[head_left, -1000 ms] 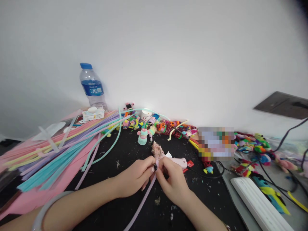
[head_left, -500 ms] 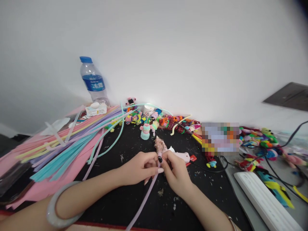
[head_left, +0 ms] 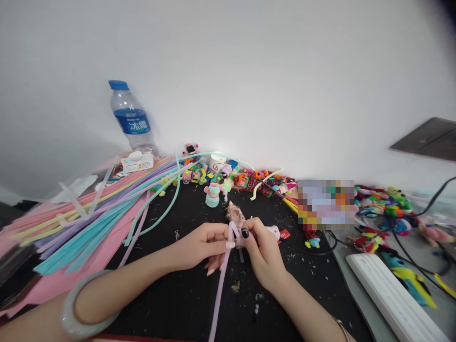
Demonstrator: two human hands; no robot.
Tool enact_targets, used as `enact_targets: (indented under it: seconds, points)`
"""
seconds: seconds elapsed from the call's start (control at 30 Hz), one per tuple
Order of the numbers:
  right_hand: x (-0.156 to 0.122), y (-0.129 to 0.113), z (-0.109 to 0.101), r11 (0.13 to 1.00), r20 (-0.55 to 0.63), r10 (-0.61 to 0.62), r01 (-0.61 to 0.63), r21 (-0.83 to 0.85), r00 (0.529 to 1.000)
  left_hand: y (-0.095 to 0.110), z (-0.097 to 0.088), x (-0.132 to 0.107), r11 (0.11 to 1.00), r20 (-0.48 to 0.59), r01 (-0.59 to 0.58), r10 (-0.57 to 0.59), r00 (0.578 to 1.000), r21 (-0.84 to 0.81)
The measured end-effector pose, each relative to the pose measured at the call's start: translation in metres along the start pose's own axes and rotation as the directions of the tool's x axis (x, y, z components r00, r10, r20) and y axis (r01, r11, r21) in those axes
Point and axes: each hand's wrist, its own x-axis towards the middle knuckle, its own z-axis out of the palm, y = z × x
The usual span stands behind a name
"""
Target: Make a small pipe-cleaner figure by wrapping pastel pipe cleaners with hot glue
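Observation:
My left hand point(head_left: 203, 244) and my right hand point(head_left: 261, 251) meet above the black mat point(head_left: 192, 304), fingers pinched together. Both grip the top of a long lilac pipe cleaner point(head_left: 218, 294), bent into a small loop at the fingertips, its tail running down toward me. A pale bangle point(head_left: 76, 308) rings my left wrist. Just behind the fingers lie a small pink fuzzy figure point(head_left: 235, 214) and a pink glue gun point(head_left: 272, 232), partly hidden by my right hand.
A sheaf of pastel pipe cleaners point(head_left: 81, 213) fans over the left. A water bottle point(head_left: 131, 118) stands by the wall. Several small fuzzy figures point(head_left: 228, 180) line the back. A white power strip point(head_left: 388, 297), cables and more figures point(head_left: 377, 209) lie right.
The lilac pipe cleaner's end has been folded upward into a loop between the fingertips, and both hands have shifted slightly right and up. The view has drifted a little.

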Motion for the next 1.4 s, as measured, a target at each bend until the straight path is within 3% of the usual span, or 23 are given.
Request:
enact_targets:
  seconds: [0.17,0.33,0.43,0.7,1.1,1.23,1.4]
  points:
    - [0.000,-0.003,0.002,0.999,0.093,-0.047,0.049,-0.023,0.995,-0.004,0.000,0.001,1.000,0.008,0.004,-0.004,1.000,-0.001]
    - [-0.001,-0.002,0.003,0.997,-0.072,-0.045,0.049,0.055,0.996,-0.006,0.001,0.000,0.999,0.071,0.045,-0.044,0.997,-0.013]
    - [-0.001,-0.001,0.002,0.997,-0.113,-0.034,0.042,0.068,0.993,-0.006,0.003,0.001,0.998,0.085,0.062,-0.062,0.994,0.002]
    - [0.002,0.000,0.000,0.999,-0.033,-0.026,0.027,0.029,0.999,-0.002,-0.002,0.004,0.985,-0.151,-0.103,0.124,0.981,0.142]
    - [0.003,0.002,0.000,0.998,0.030,-0.053,0.054,-0.019,0.998,0.002,-0.005,0.002,0.940,-0.187,-0.122,0.189,0.964,0.319]
    - [0.009,0.000,-0.017,0.989,0.044,-0.074,0.079,-0.121,0.996,0.004,-0.009,0.003,0.949,-0.253,-0.121,0.199,0.947,0.292]
    - [0.015,0.001,-0.065,0.951,-0.023,0.063,-0.067,-0.302,0.998,0.002,-0.016,0.006,0.964,-0.327,-0.156,0.222,0.919,0.217]
